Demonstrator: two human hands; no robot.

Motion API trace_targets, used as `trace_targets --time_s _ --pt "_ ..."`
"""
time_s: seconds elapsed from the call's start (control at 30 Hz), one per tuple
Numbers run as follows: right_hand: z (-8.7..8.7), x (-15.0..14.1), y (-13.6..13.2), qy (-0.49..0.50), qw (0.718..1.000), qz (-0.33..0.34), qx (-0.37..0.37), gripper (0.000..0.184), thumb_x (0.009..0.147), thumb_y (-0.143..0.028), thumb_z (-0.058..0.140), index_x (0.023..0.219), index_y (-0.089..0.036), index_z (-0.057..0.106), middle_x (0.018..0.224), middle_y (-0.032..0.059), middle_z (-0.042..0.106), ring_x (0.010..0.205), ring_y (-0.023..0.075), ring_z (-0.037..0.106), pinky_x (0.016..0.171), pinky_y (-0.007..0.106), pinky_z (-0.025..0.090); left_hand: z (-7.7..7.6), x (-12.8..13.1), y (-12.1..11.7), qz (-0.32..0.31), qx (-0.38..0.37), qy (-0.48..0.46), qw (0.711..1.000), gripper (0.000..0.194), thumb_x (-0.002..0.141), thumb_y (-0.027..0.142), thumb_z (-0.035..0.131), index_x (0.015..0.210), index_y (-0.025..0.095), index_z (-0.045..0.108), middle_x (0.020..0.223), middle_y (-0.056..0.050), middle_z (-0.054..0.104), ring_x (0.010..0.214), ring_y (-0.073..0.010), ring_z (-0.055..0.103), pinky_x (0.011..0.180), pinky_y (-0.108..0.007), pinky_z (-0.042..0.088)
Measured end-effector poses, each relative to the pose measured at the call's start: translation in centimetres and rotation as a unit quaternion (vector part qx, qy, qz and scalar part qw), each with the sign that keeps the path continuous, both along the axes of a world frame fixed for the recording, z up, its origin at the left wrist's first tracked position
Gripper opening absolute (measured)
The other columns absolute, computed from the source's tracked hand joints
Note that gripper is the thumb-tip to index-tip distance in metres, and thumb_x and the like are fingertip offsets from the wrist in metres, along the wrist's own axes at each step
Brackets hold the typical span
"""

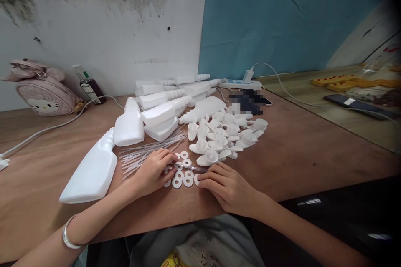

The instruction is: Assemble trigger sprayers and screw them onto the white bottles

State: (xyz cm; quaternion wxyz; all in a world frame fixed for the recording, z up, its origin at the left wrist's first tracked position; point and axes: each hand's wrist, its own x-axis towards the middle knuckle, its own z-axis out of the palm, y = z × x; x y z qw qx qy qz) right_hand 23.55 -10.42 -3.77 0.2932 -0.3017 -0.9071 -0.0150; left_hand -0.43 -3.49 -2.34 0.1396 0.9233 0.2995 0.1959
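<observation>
**A thin shiny stick (194, 168) between two hands, over white rings (188, 185)**

The left hand (153, 172) has its pointing finger and thumb close together, with only a small gap, and the left end of the stick sits in that gap. The right hand (230, 187) is bent, with its fingers curled over the right end. I cannot tell how tightly the right fingers hold on, because they hide that end.

The stick is near the middle of the frame, a little low. It goes from side to side, and its right end dips a bit lower. The part by the left hand looks thin and dark, and the part toward the right hand looks thicker and clear. Its middle shows bare between the two hands.

The flat rings are under and around the stick. One is right by the right hand's fingertips. Just up and left are thin white straws (138, 159), in a loose bunch. Up and right is a pile of white spray tops (232, 129).

Farther out, white bottles (129, 125) lie on the brown table (297, 150), from the left up to the middle. A pink bag (46, 94) and a dark bottle (90, 88) are at the upper left. A power strip (233, 83) is behind the pile.
</observation>
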Motion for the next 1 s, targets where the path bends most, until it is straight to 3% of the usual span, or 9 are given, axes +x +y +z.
trace_targets --time_s 0.13,0.3,0.43,0.53,0.63,0.73,0.83,1.0 --pt "-0.1 0.1 0.2 -0.007 0.999 0.028 0.036 0.019 0.085 -0.003 0.042 0.082 -0.014 0.057 0.076 0.0045 0.065 0.068 0.0155 0.046 0.062 0.03 0.038 0.1 -0.1 0.0 0.002 0.0 -0.021 1.0 0.017 0.084 0.014 0.05 0.1 0.019 0.054 0.102 -0.007 0.059 0.095 -0.0212 0.053 0.083 -0.035 0.043" --pt "0.4 -0.1 -0.1 -0.045 0.994 0.044 0.086 0.016 0.087 -0.006 0.044 0.085 -0.013 0.058 0.081 0.0049 0.065 0.067 0.0142 0.047 0.061 0.028 0.038 0.3 0.0 0.0 0.005 0.001 -0.02 1.0 0.016 0.084 0.014 0.048 0.097 0.018 0.055 0.098 -0.007 0.06 0.092 -0.0209 0.054 0.081 -0.035 0.043" --pt "1.0 -0.1 -0.5 -0.006 0.989 0.03 0.143 0.021 0.087 -0.006 0.04 0.09 -0.013 0.059 0.081 0.0072 0.067 0.064 0.0151 0.05 0.057 0.029 0.039 0.3 0.0 0.0 0.004 0.001 -0.023 1.0 0.014 0.084 0.015 0.048 0.096 0.018 0.055 0.096 -0.007 0.06 0.09 -0.0212 0.054 0.08 -0.035 0.042" --pt "1.6 0.2 -0.7 0.043 0.978 0.002 0.204 0.018 0.087 -0.01 0.042 0.09 -0.015 0.059 0.08 0.0089 0.069 0.064 0.0162 0.053 0.055 0.03 0.04 0.3 -0.1 0.0 0.004 -0.002 -0.029 1.0 0.013 0.084 0.016 0.048 0.095 0.018 0.055 0.096 -0.007 0.06 0.089 -0.021 0.053 0.079 -0.035 0.042" --pt "2.1 0.9 -0.7 0.073 0.972 -0.08 0.21 0.013 0.083 -0.01 0.054 0.092 -0.019 0.059 0.085 0.0079 0.07 0.067 0.0166 0.055 0.057 0.03 0.044 0.3 -0.1 0.0 0.002 -0.006 -0.031 0.999 0.013 0.084 0.015 0.048 0.094 0.018 0.055 0.096 -0.007 0.061 0.089 -0.0209 0.053 0.079 -0.035 0.042" --pt "2.3 1.6 -0.3 0.076 0.957 -0.156 0.232 0.022 0.077 -0.006 0.061 0.093 -0.021 0.059 0.091 0.0072 0.071 0.067 0.0171 0.053 0.059 0.03 0.045 0.3 -0.1 0.1 -0.001 -0.008 -0.028 1.0 0.014 0.083 0.013 0.048 0.094 0.018 0.055 0.097 -0.007 0.06 0.09 -0.0211 0.053 0.079 -0.035 0.041" --pt "2.0 1.9 0.4 0.032 0.95 -0.155 0.271 0.023 0.075 -0.004 0.063 0.091 -0.019 0.059 0.091 0.0062 0.072 0.066 0.0175 0.054 0.06 0.031 0.043 0.3 -0.1 0.1 -0.003 -0.007 -0.026 1.0 0.015 0.083 0.012 0.047 0.094 0.018 0.055 0.097 -0.007 0.06 0.091 -0.021 0.053 0.079 -0.035 0.041" --pt "1.6 1.8 1.0 -0.011 0.953 -0.137 0.269 0.02 0.075 -0.005 0.061 0.089 -0.019 0.059 0.091 0.0028 0.072 0.07 0.018 0.057 0.065 0.033 0.043 0.2 0.0 0.1 -0.001 -0.003 -0.02 1.0 0.012 0.084 0.015 0.047 0.093 0.018 0.056 0.098 -0.007 0.06 0.091 -0.0211 0.053 0.079 -0.035 0.041"
